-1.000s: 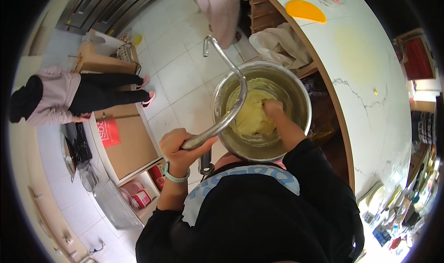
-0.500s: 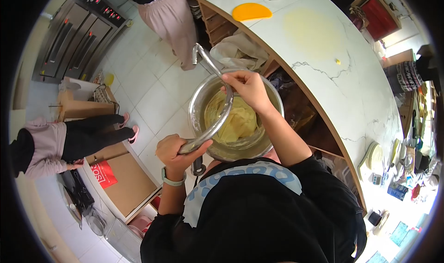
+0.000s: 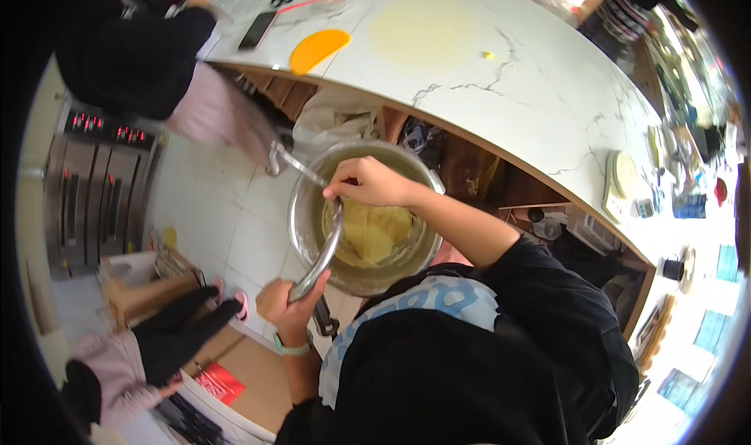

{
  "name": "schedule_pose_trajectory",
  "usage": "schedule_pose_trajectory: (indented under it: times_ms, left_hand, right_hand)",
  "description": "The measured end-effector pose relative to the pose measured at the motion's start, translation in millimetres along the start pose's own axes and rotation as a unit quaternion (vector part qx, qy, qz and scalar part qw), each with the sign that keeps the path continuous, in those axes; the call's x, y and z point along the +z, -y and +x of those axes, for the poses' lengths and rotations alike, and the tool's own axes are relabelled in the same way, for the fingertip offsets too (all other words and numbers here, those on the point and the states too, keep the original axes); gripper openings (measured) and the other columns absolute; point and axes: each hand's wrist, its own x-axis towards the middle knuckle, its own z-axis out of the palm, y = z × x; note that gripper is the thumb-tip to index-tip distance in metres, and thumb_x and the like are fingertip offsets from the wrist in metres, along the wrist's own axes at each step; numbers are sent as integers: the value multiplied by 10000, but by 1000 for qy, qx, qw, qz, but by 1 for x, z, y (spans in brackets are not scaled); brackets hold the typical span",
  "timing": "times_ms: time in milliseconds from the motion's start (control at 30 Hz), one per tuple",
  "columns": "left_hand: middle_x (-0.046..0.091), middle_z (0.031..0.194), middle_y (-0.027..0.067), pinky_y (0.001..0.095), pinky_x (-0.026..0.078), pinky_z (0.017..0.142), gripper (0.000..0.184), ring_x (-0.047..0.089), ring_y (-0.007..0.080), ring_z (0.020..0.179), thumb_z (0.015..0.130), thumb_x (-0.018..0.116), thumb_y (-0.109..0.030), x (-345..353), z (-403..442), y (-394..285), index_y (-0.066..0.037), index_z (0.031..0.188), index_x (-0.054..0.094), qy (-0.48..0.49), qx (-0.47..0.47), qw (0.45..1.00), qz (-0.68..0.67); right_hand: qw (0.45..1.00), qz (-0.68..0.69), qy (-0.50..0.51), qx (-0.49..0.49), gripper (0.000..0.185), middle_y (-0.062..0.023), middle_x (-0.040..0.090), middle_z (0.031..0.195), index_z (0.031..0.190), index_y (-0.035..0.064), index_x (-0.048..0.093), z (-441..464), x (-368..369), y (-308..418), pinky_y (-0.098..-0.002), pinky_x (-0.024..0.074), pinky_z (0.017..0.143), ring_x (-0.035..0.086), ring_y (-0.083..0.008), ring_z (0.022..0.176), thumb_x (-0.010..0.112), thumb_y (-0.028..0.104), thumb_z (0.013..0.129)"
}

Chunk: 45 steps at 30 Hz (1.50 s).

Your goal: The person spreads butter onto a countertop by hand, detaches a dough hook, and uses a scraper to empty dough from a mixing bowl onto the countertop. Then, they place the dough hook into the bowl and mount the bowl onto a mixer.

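While the left hand [image 3: 283,306] wraps round the metal hook [image 3: 329,247], the right hand [image 3: 371,183] pinches it — above dough [image 3: 368,230].

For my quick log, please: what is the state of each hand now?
Left hand: closed around the thick end of the metal dough hook.
Right hand: closed in a pinch on the hook, over the mixing bowl.

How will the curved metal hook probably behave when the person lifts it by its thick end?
The hook is likely stiff, since it looks like thick metal. Its shiny surface may feel slippery. Because its curve reaches well beyond the left hand, it could twist in the grip.
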Motion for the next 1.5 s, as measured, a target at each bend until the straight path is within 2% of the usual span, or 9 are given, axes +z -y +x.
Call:
schedule_pose_trajectory:
  times_ms: [100,233,467,600,833,933,1100,1333,1500]
  left_hand:
    - [344,434,62,309,230,376,571,310,218,370,520,861,-272,0,-12,9,-79,472,326,4,-41,999,4]
    - [377,429,67,280,267,384,524,330,200,365,514,863,-240,-8,-7,8,-59,477,373,6,-37,999,28]
    - [343,441,8,238,236,407,440,285,86,432,583,819,-132,-11,5,1,-20,498,401,-18,-106,994,-36]
    - [365,423,38,269,248,392,470,310,137,391,570,837,-203,3,11,1,-27,487,409,-60,-120,988,-72]
    - [389,437,38,274,260,387,438,324,117,395,615,816,-200,40,52,-45,-26,494,432,-92,-160,944,-274]
    - [424,439,40,284,283,386,412,357,119,385,642,801,-222,60,55,-67,-38,495,463,-33,-142,928,-343]
    - [493,476,100,342,362,406,350,506,257,415,721,726,-269,103,59,-111,-49,539,524,-16,-23,903,-429]
    - [531,929,160,358,428,742,330,528,295,849,767,666,-223,103,86,-139,-23,997,539,77,145,894,-416]
    - [519,937,126,343,415,750,313,513,254,843,790,637,-184,116,71,-97,-24,1036,530,93,-30,904,-416]
  right_hand:
    - [983,-170,-52,53,340,-170,577,1011,1084,53,584,27,39,-148,-364,442,802,561,-285,950,618,175,769]
    - [862,-341,203,316,840,-257,36,1437,1421,223,44,8,96,-203,-624,202,986,236,-425,1284,559,260,759]
    - [868,-301,285,275,598,-138,462,1276,1347,192,351,1,82,-245,-421,402,912,455,-296,1162,567,235,792]
    - [952,-273,119,71,455,-176,580,1111,1239,108,501,-16,82,-235,-384,424,871,568,-252,1018,552,218,800]
    - [976,215,27,25,558,-147,542,1179,1352,-2,269,-83,-29,-2,-333,332,990,487,-231,1124,412,328,925]
    - [945,320,-65,-20,507,-146,558,1134,1281,5,379,-98,-36,44,-377,355,969,511,-260,1077,383,376,935]
    - [727,618,-299,30,265,-18,463,654,815,94,443,-115,-32,84,-390,452,806,553,-201,761,415,331,930]
    - [733,489,-473,-19,245,65,264,497,730,143,450,-161,-116,102,-197,223,381,233,-58,400,461,311,907]
    - [700,529,-470,-99,291,52,257,482,644,132,361,-211,-230,66,-233,228,382,257,-78,402,417,237,910]
